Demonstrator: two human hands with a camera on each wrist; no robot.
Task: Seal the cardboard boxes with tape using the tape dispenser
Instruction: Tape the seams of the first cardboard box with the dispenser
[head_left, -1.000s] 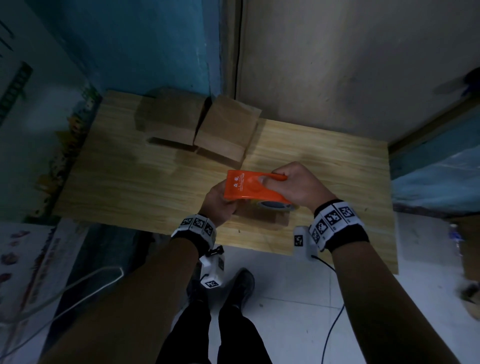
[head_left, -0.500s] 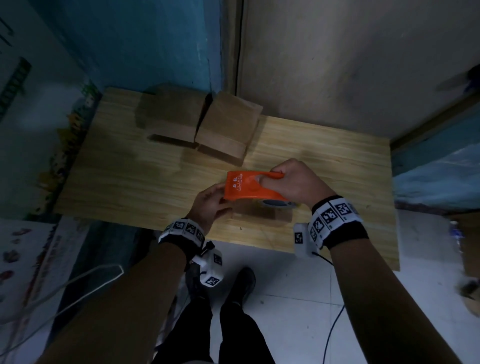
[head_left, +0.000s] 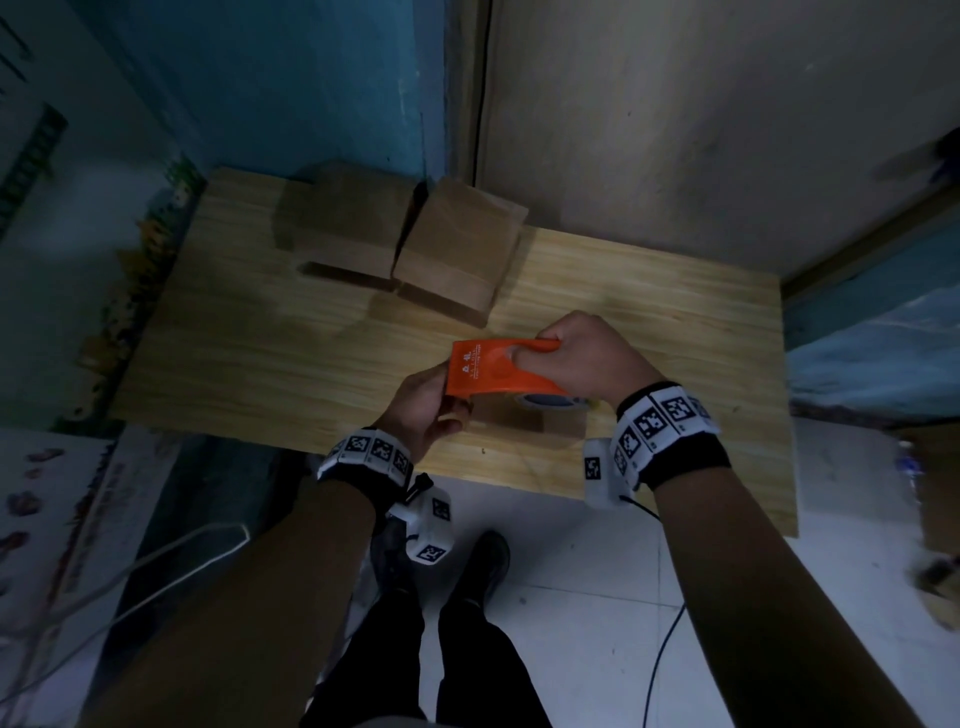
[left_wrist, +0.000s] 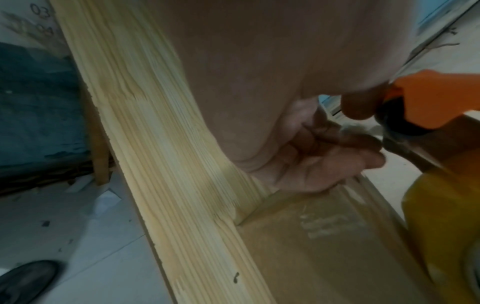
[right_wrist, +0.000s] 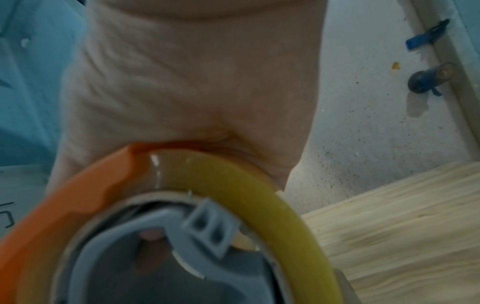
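My right hand (head_left: 558, 356) grips the handle of the orange tape dispenser (head_left: 491, 371), which sits over a low cardboard box (head_left: 524, 423) near the table's front edge. The dispenser hides most of that box. In the right wrist view the palm (right_wrist: 194, 82) wraps the orange frame (right_wrist: 78, 185) above the yellowish tape roll (right_wrist: 246, 181). My left hand (head_left: 428, 410) holds the box's left end, just under the dispenser's front. The left wrist view shows its curled fingers (left_wrist: 337, 148) at the edge of the box (left_wrist: 324, 236), beside the dispenser (left_wrist: 436, 96).
Two more cardboard boxes (head_left: 343, 223) (head_left: 462, 244) stand side by side at the back of the wooden table (head_left: 260, 338), against the wall. The table's front edge runs just under my wrists. Below it are white floor tiles, my shoes (head_left: 483, 566) and a black cable (head_left: 665, 649).
My left wrist has swung slightly left while the hand stays at the box's end. The dispenser and my right hand have barely moved.
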